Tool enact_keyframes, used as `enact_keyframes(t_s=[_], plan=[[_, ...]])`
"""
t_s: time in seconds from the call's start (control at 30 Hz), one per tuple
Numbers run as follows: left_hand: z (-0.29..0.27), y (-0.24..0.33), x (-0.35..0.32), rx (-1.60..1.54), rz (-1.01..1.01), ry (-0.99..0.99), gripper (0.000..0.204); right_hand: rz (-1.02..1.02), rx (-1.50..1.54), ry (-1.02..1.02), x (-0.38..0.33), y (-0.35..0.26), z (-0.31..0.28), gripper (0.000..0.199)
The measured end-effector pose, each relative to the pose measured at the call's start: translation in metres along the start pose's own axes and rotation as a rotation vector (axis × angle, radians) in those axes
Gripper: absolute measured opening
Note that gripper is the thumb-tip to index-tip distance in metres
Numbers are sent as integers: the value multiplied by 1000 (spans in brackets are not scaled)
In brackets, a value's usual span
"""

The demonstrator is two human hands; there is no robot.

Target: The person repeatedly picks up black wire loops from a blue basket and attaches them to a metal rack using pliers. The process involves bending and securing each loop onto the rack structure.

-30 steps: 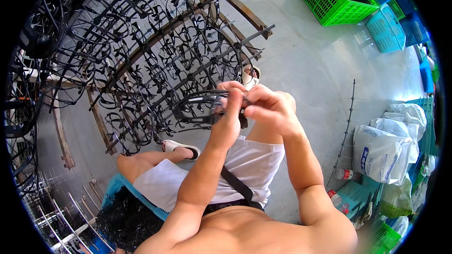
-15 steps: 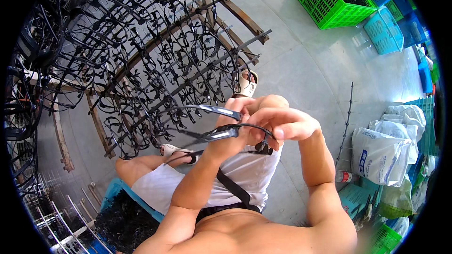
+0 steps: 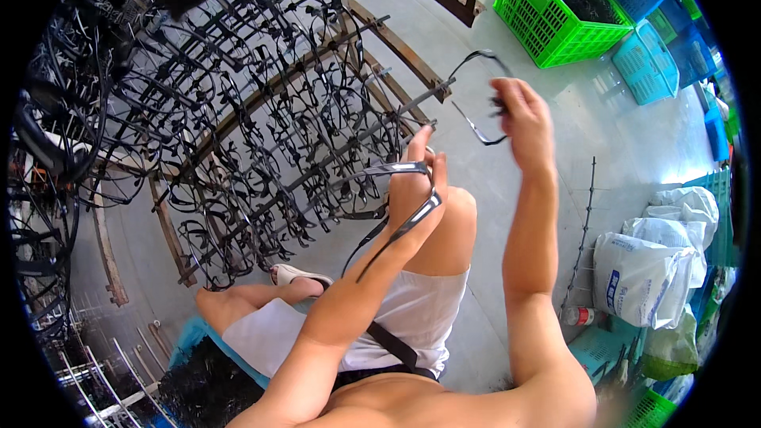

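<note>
My left hand (image 3: 414,184) is raised at the near right edge of the rack, its fingertips close to a bar end. A black glasses frame (image 3: 424,210) with shiny silvery patches hangs about this hand, its arms lying along my wrist; the fingers are closed around part of it. My right hand (image 3: 525,115) is up and to the right, fingers pinched on another black glasses frame (image 3: 485,141). That frame's arms point left, toward the rack's bar ends. Many similar black frames hang in rows on the metal rack (image 3: 269,79).
A blue basket (image 3: 186,341) of black pieces stands beside my left leg. At the far right are a green crate (image 3: 519,12) of black pieces and a light blue basket (image 3: 646,63). White sacks (image 3: 642,273) and a thin spiked rod (image 3: 587,226) lie at the right.
My hands have moved apart. The right hand has gone up and to the right with one glasses frame; the left has risen toward the rack with the other.
</note>
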State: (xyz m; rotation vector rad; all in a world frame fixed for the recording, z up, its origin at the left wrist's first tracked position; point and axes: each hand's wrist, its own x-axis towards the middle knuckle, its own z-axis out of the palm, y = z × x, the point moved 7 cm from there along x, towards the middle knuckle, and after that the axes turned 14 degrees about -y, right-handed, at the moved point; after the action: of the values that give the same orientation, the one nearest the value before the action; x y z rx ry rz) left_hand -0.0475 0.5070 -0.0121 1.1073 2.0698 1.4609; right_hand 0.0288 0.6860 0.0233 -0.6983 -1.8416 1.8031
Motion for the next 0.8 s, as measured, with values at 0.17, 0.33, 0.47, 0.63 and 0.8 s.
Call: enact_keyframes(t_s=[0.17,0.33,0.47,0.63,0.8], plan=[[12,-14,29,270,-30,21,31,-2,-131,-119,58,48,65,28],[11,-20,28,218,43,100,10,135,-89,-274,95,83,105,29],[11,-23,30,187,36,114,8,85,-71,-369,98,84,116,33],[14,-25,29,178,37,118,8,151,44,-417,82,74,111,31],[6,-26,38,130,35,162,7,240,409,-383,66,88,90,28]])
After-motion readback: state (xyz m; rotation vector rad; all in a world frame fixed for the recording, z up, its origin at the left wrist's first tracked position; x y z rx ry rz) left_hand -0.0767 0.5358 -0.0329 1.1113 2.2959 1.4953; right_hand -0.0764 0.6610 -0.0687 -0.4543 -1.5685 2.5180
